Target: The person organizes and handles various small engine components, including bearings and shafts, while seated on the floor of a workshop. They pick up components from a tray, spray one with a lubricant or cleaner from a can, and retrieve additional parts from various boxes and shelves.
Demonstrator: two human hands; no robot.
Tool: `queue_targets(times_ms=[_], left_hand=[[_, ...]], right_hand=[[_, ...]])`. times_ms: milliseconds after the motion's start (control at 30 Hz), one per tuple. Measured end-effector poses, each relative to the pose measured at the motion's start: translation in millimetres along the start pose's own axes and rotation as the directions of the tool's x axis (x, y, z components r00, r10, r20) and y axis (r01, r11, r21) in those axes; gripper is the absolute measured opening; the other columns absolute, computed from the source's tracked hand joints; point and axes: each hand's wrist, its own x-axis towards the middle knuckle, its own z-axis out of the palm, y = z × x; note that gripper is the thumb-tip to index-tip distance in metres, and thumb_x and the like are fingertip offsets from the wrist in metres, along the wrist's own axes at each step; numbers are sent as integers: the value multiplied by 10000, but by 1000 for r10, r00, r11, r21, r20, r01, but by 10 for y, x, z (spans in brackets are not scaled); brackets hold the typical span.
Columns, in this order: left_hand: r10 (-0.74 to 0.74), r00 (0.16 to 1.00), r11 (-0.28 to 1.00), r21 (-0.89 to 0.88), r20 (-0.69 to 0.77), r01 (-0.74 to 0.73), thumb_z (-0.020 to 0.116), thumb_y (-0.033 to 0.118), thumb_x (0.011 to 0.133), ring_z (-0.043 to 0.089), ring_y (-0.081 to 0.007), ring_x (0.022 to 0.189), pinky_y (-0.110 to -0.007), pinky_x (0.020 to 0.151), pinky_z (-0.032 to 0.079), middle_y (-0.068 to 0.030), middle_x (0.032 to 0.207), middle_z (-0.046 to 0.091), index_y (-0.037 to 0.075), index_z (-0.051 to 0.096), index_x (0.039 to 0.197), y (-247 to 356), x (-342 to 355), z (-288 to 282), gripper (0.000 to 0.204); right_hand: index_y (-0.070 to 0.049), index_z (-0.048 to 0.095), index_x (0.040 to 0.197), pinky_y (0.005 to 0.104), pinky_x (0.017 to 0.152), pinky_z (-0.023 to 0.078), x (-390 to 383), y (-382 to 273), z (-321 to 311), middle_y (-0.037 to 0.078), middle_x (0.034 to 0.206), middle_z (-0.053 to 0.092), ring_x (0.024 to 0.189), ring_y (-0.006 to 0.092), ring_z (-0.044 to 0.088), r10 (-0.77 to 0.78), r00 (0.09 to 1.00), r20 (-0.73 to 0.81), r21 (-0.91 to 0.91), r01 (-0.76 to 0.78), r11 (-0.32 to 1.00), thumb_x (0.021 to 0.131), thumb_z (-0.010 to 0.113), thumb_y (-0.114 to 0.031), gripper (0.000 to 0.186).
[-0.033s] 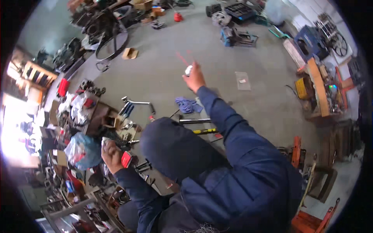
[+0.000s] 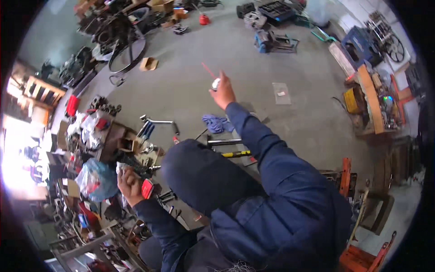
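Observation:
My right hand (image 2: 221, 92), in a dark blue sleeve, reaches out over the grey floor, closed round a white spray can (image 2: 216, 84) with a thin red straw. My left hand (image 2: 129, 185), lower left, has its fingers curled round a crumpled pale cloth or wad (image 2: 121, 167), too small to identify surely. A red item (image 2: 147, 188) lies just beside it. A large rounded shape of dark fabric (image 2: 199, 177) hides part of the floor between my arms. Beyond it are a blue rag (image 2: 216, 123), a chrome bar (image 2: 224, 142) and a yellow-black handled tool (image 2: 233, 154).
Piled parts and a blue bag (image 2: 97, 179) line the left; engine parts (image 2: 113, 34) stand at the back left. Metal assemblies (image 2: 274, 41) sit at the back right. A wooden bench (image 2: 371, 102) with parts is at the right, orange metal stands (image 2: 355, 257) at the lower right.
The view has shifted slightly. My right hand with the can appears a little further left; my left hand holds the same pale thing.

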Motion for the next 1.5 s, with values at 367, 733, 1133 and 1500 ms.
queue_targets(times_ms=[367,733,1133,1500], left_hand=[[131,991,356,934,-23,-26,618,-19,876,517,-79,754,-207,569,413,-18,1029,574,52,446,1420,-1385,309,1807,575],[-547,829,-678,522,113,-518,637,2,868,694,-396,905,-421,776,545,-284,991,685,12,374,1487,-3328,916,2907,673],[-721,682,-512,569,123,-644,741,58,824,671,-220,774,-345,731,542,-119,1028,737,23,558,1349,-3109,1222,2532,558],[-315,745,-690,681,-588,246,740,140,866,679,-178,886,-323,759,562,-137,1118,694,14,570,1328,-560,1425,1615,508]], right_hand=[[8,251,1513,551,1190,227,-218,-466,-423,253,1531,311,1408,444,309,-153,972,-176,210,189,959,835,750,-293,894],[-92,437,1351,337,887,474,-315,-961,-1664,58,1161,515,1082,168,538,32,867,498,864,-499,67,992,595,-451,532],[-64,587,991,403,483,524,708,2529,-3655,112,812,665,609,252,656,845,498,-194,980,69,184,995,484,-490,439],[-72,620,915,358,536,440,-768,4365,-7531,68,783,581,637,199,549,723,185,-666,669,-280,688,865,682,-242,188]])
